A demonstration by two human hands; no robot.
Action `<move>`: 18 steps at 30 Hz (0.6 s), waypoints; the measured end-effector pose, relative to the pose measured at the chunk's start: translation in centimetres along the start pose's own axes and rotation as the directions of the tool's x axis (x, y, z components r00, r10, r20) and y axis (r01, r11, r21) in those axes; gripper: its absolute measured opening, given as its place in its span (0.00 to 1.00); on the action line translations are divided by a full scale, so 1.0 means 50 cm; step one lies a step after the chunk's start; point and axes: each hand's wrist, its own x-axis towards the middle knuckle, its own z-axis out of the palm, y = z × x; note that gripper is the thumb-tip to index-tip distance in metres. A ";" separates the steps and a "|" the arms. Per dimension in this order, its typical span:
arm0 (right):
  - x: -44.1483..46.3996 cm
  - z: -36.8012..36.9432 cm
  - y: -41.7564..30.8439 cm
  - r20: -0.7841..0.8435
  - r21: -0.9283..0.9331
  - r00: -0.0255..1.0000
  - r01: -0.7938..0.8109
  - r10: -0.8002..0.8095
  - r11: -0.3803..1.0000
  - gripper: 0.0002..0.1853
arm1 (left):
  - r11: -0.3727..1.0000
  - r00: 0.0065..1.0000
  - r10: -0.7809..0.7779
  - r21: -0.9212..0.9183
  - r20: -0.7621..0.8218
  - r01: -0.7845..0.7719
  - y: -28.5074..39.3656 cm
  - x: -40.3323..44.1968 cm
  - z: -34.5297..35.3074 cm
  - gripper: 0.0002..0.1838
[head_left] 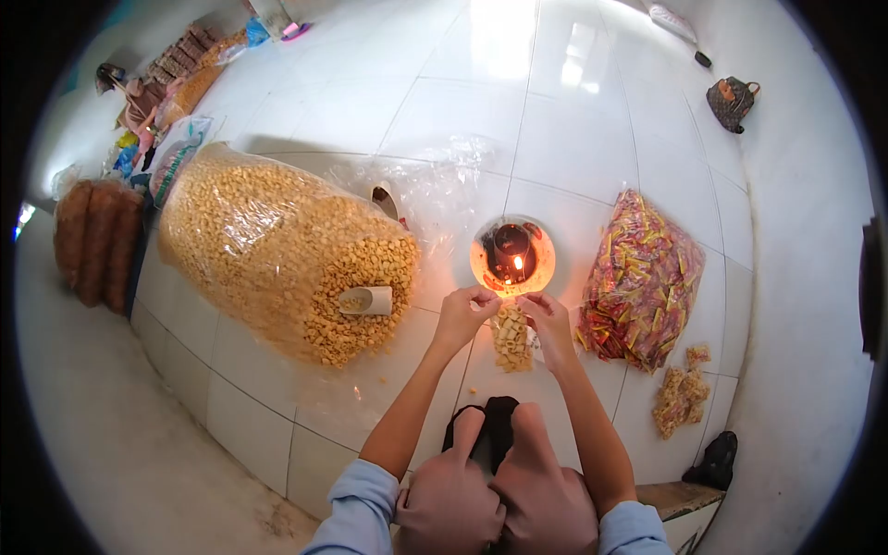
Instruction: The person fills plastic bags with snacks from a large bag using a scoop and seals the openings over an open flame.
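Note:
A small clear bag of yellow snack pieces hangs between my hands, its top edge close to a flame on a round plate. My left hand pinches the bag's left top corner, and my right hand pinches the right one. On the plate stands a dark, soot-marked holder with the lit flame. To the left lies a large open plastic bag of yellow snack pieces, with a white scoop resting in its mouth. A large bag of red and yellow packets lies at the right.
Filled small bags lie at the right, near a black bag. Brown filled sacks stand far left. Another person sits at the upper left. A brown backpack rests by the right wall.

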 end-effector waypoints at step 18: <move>0.142 -0.077 0.183 -0.206 0.016 0.961 -0.183 0.183 0.983 0.09 | 0.962 0.963 -0.268 -0.048 -0.005 0.268 -0.176 0.059 0.095 0.12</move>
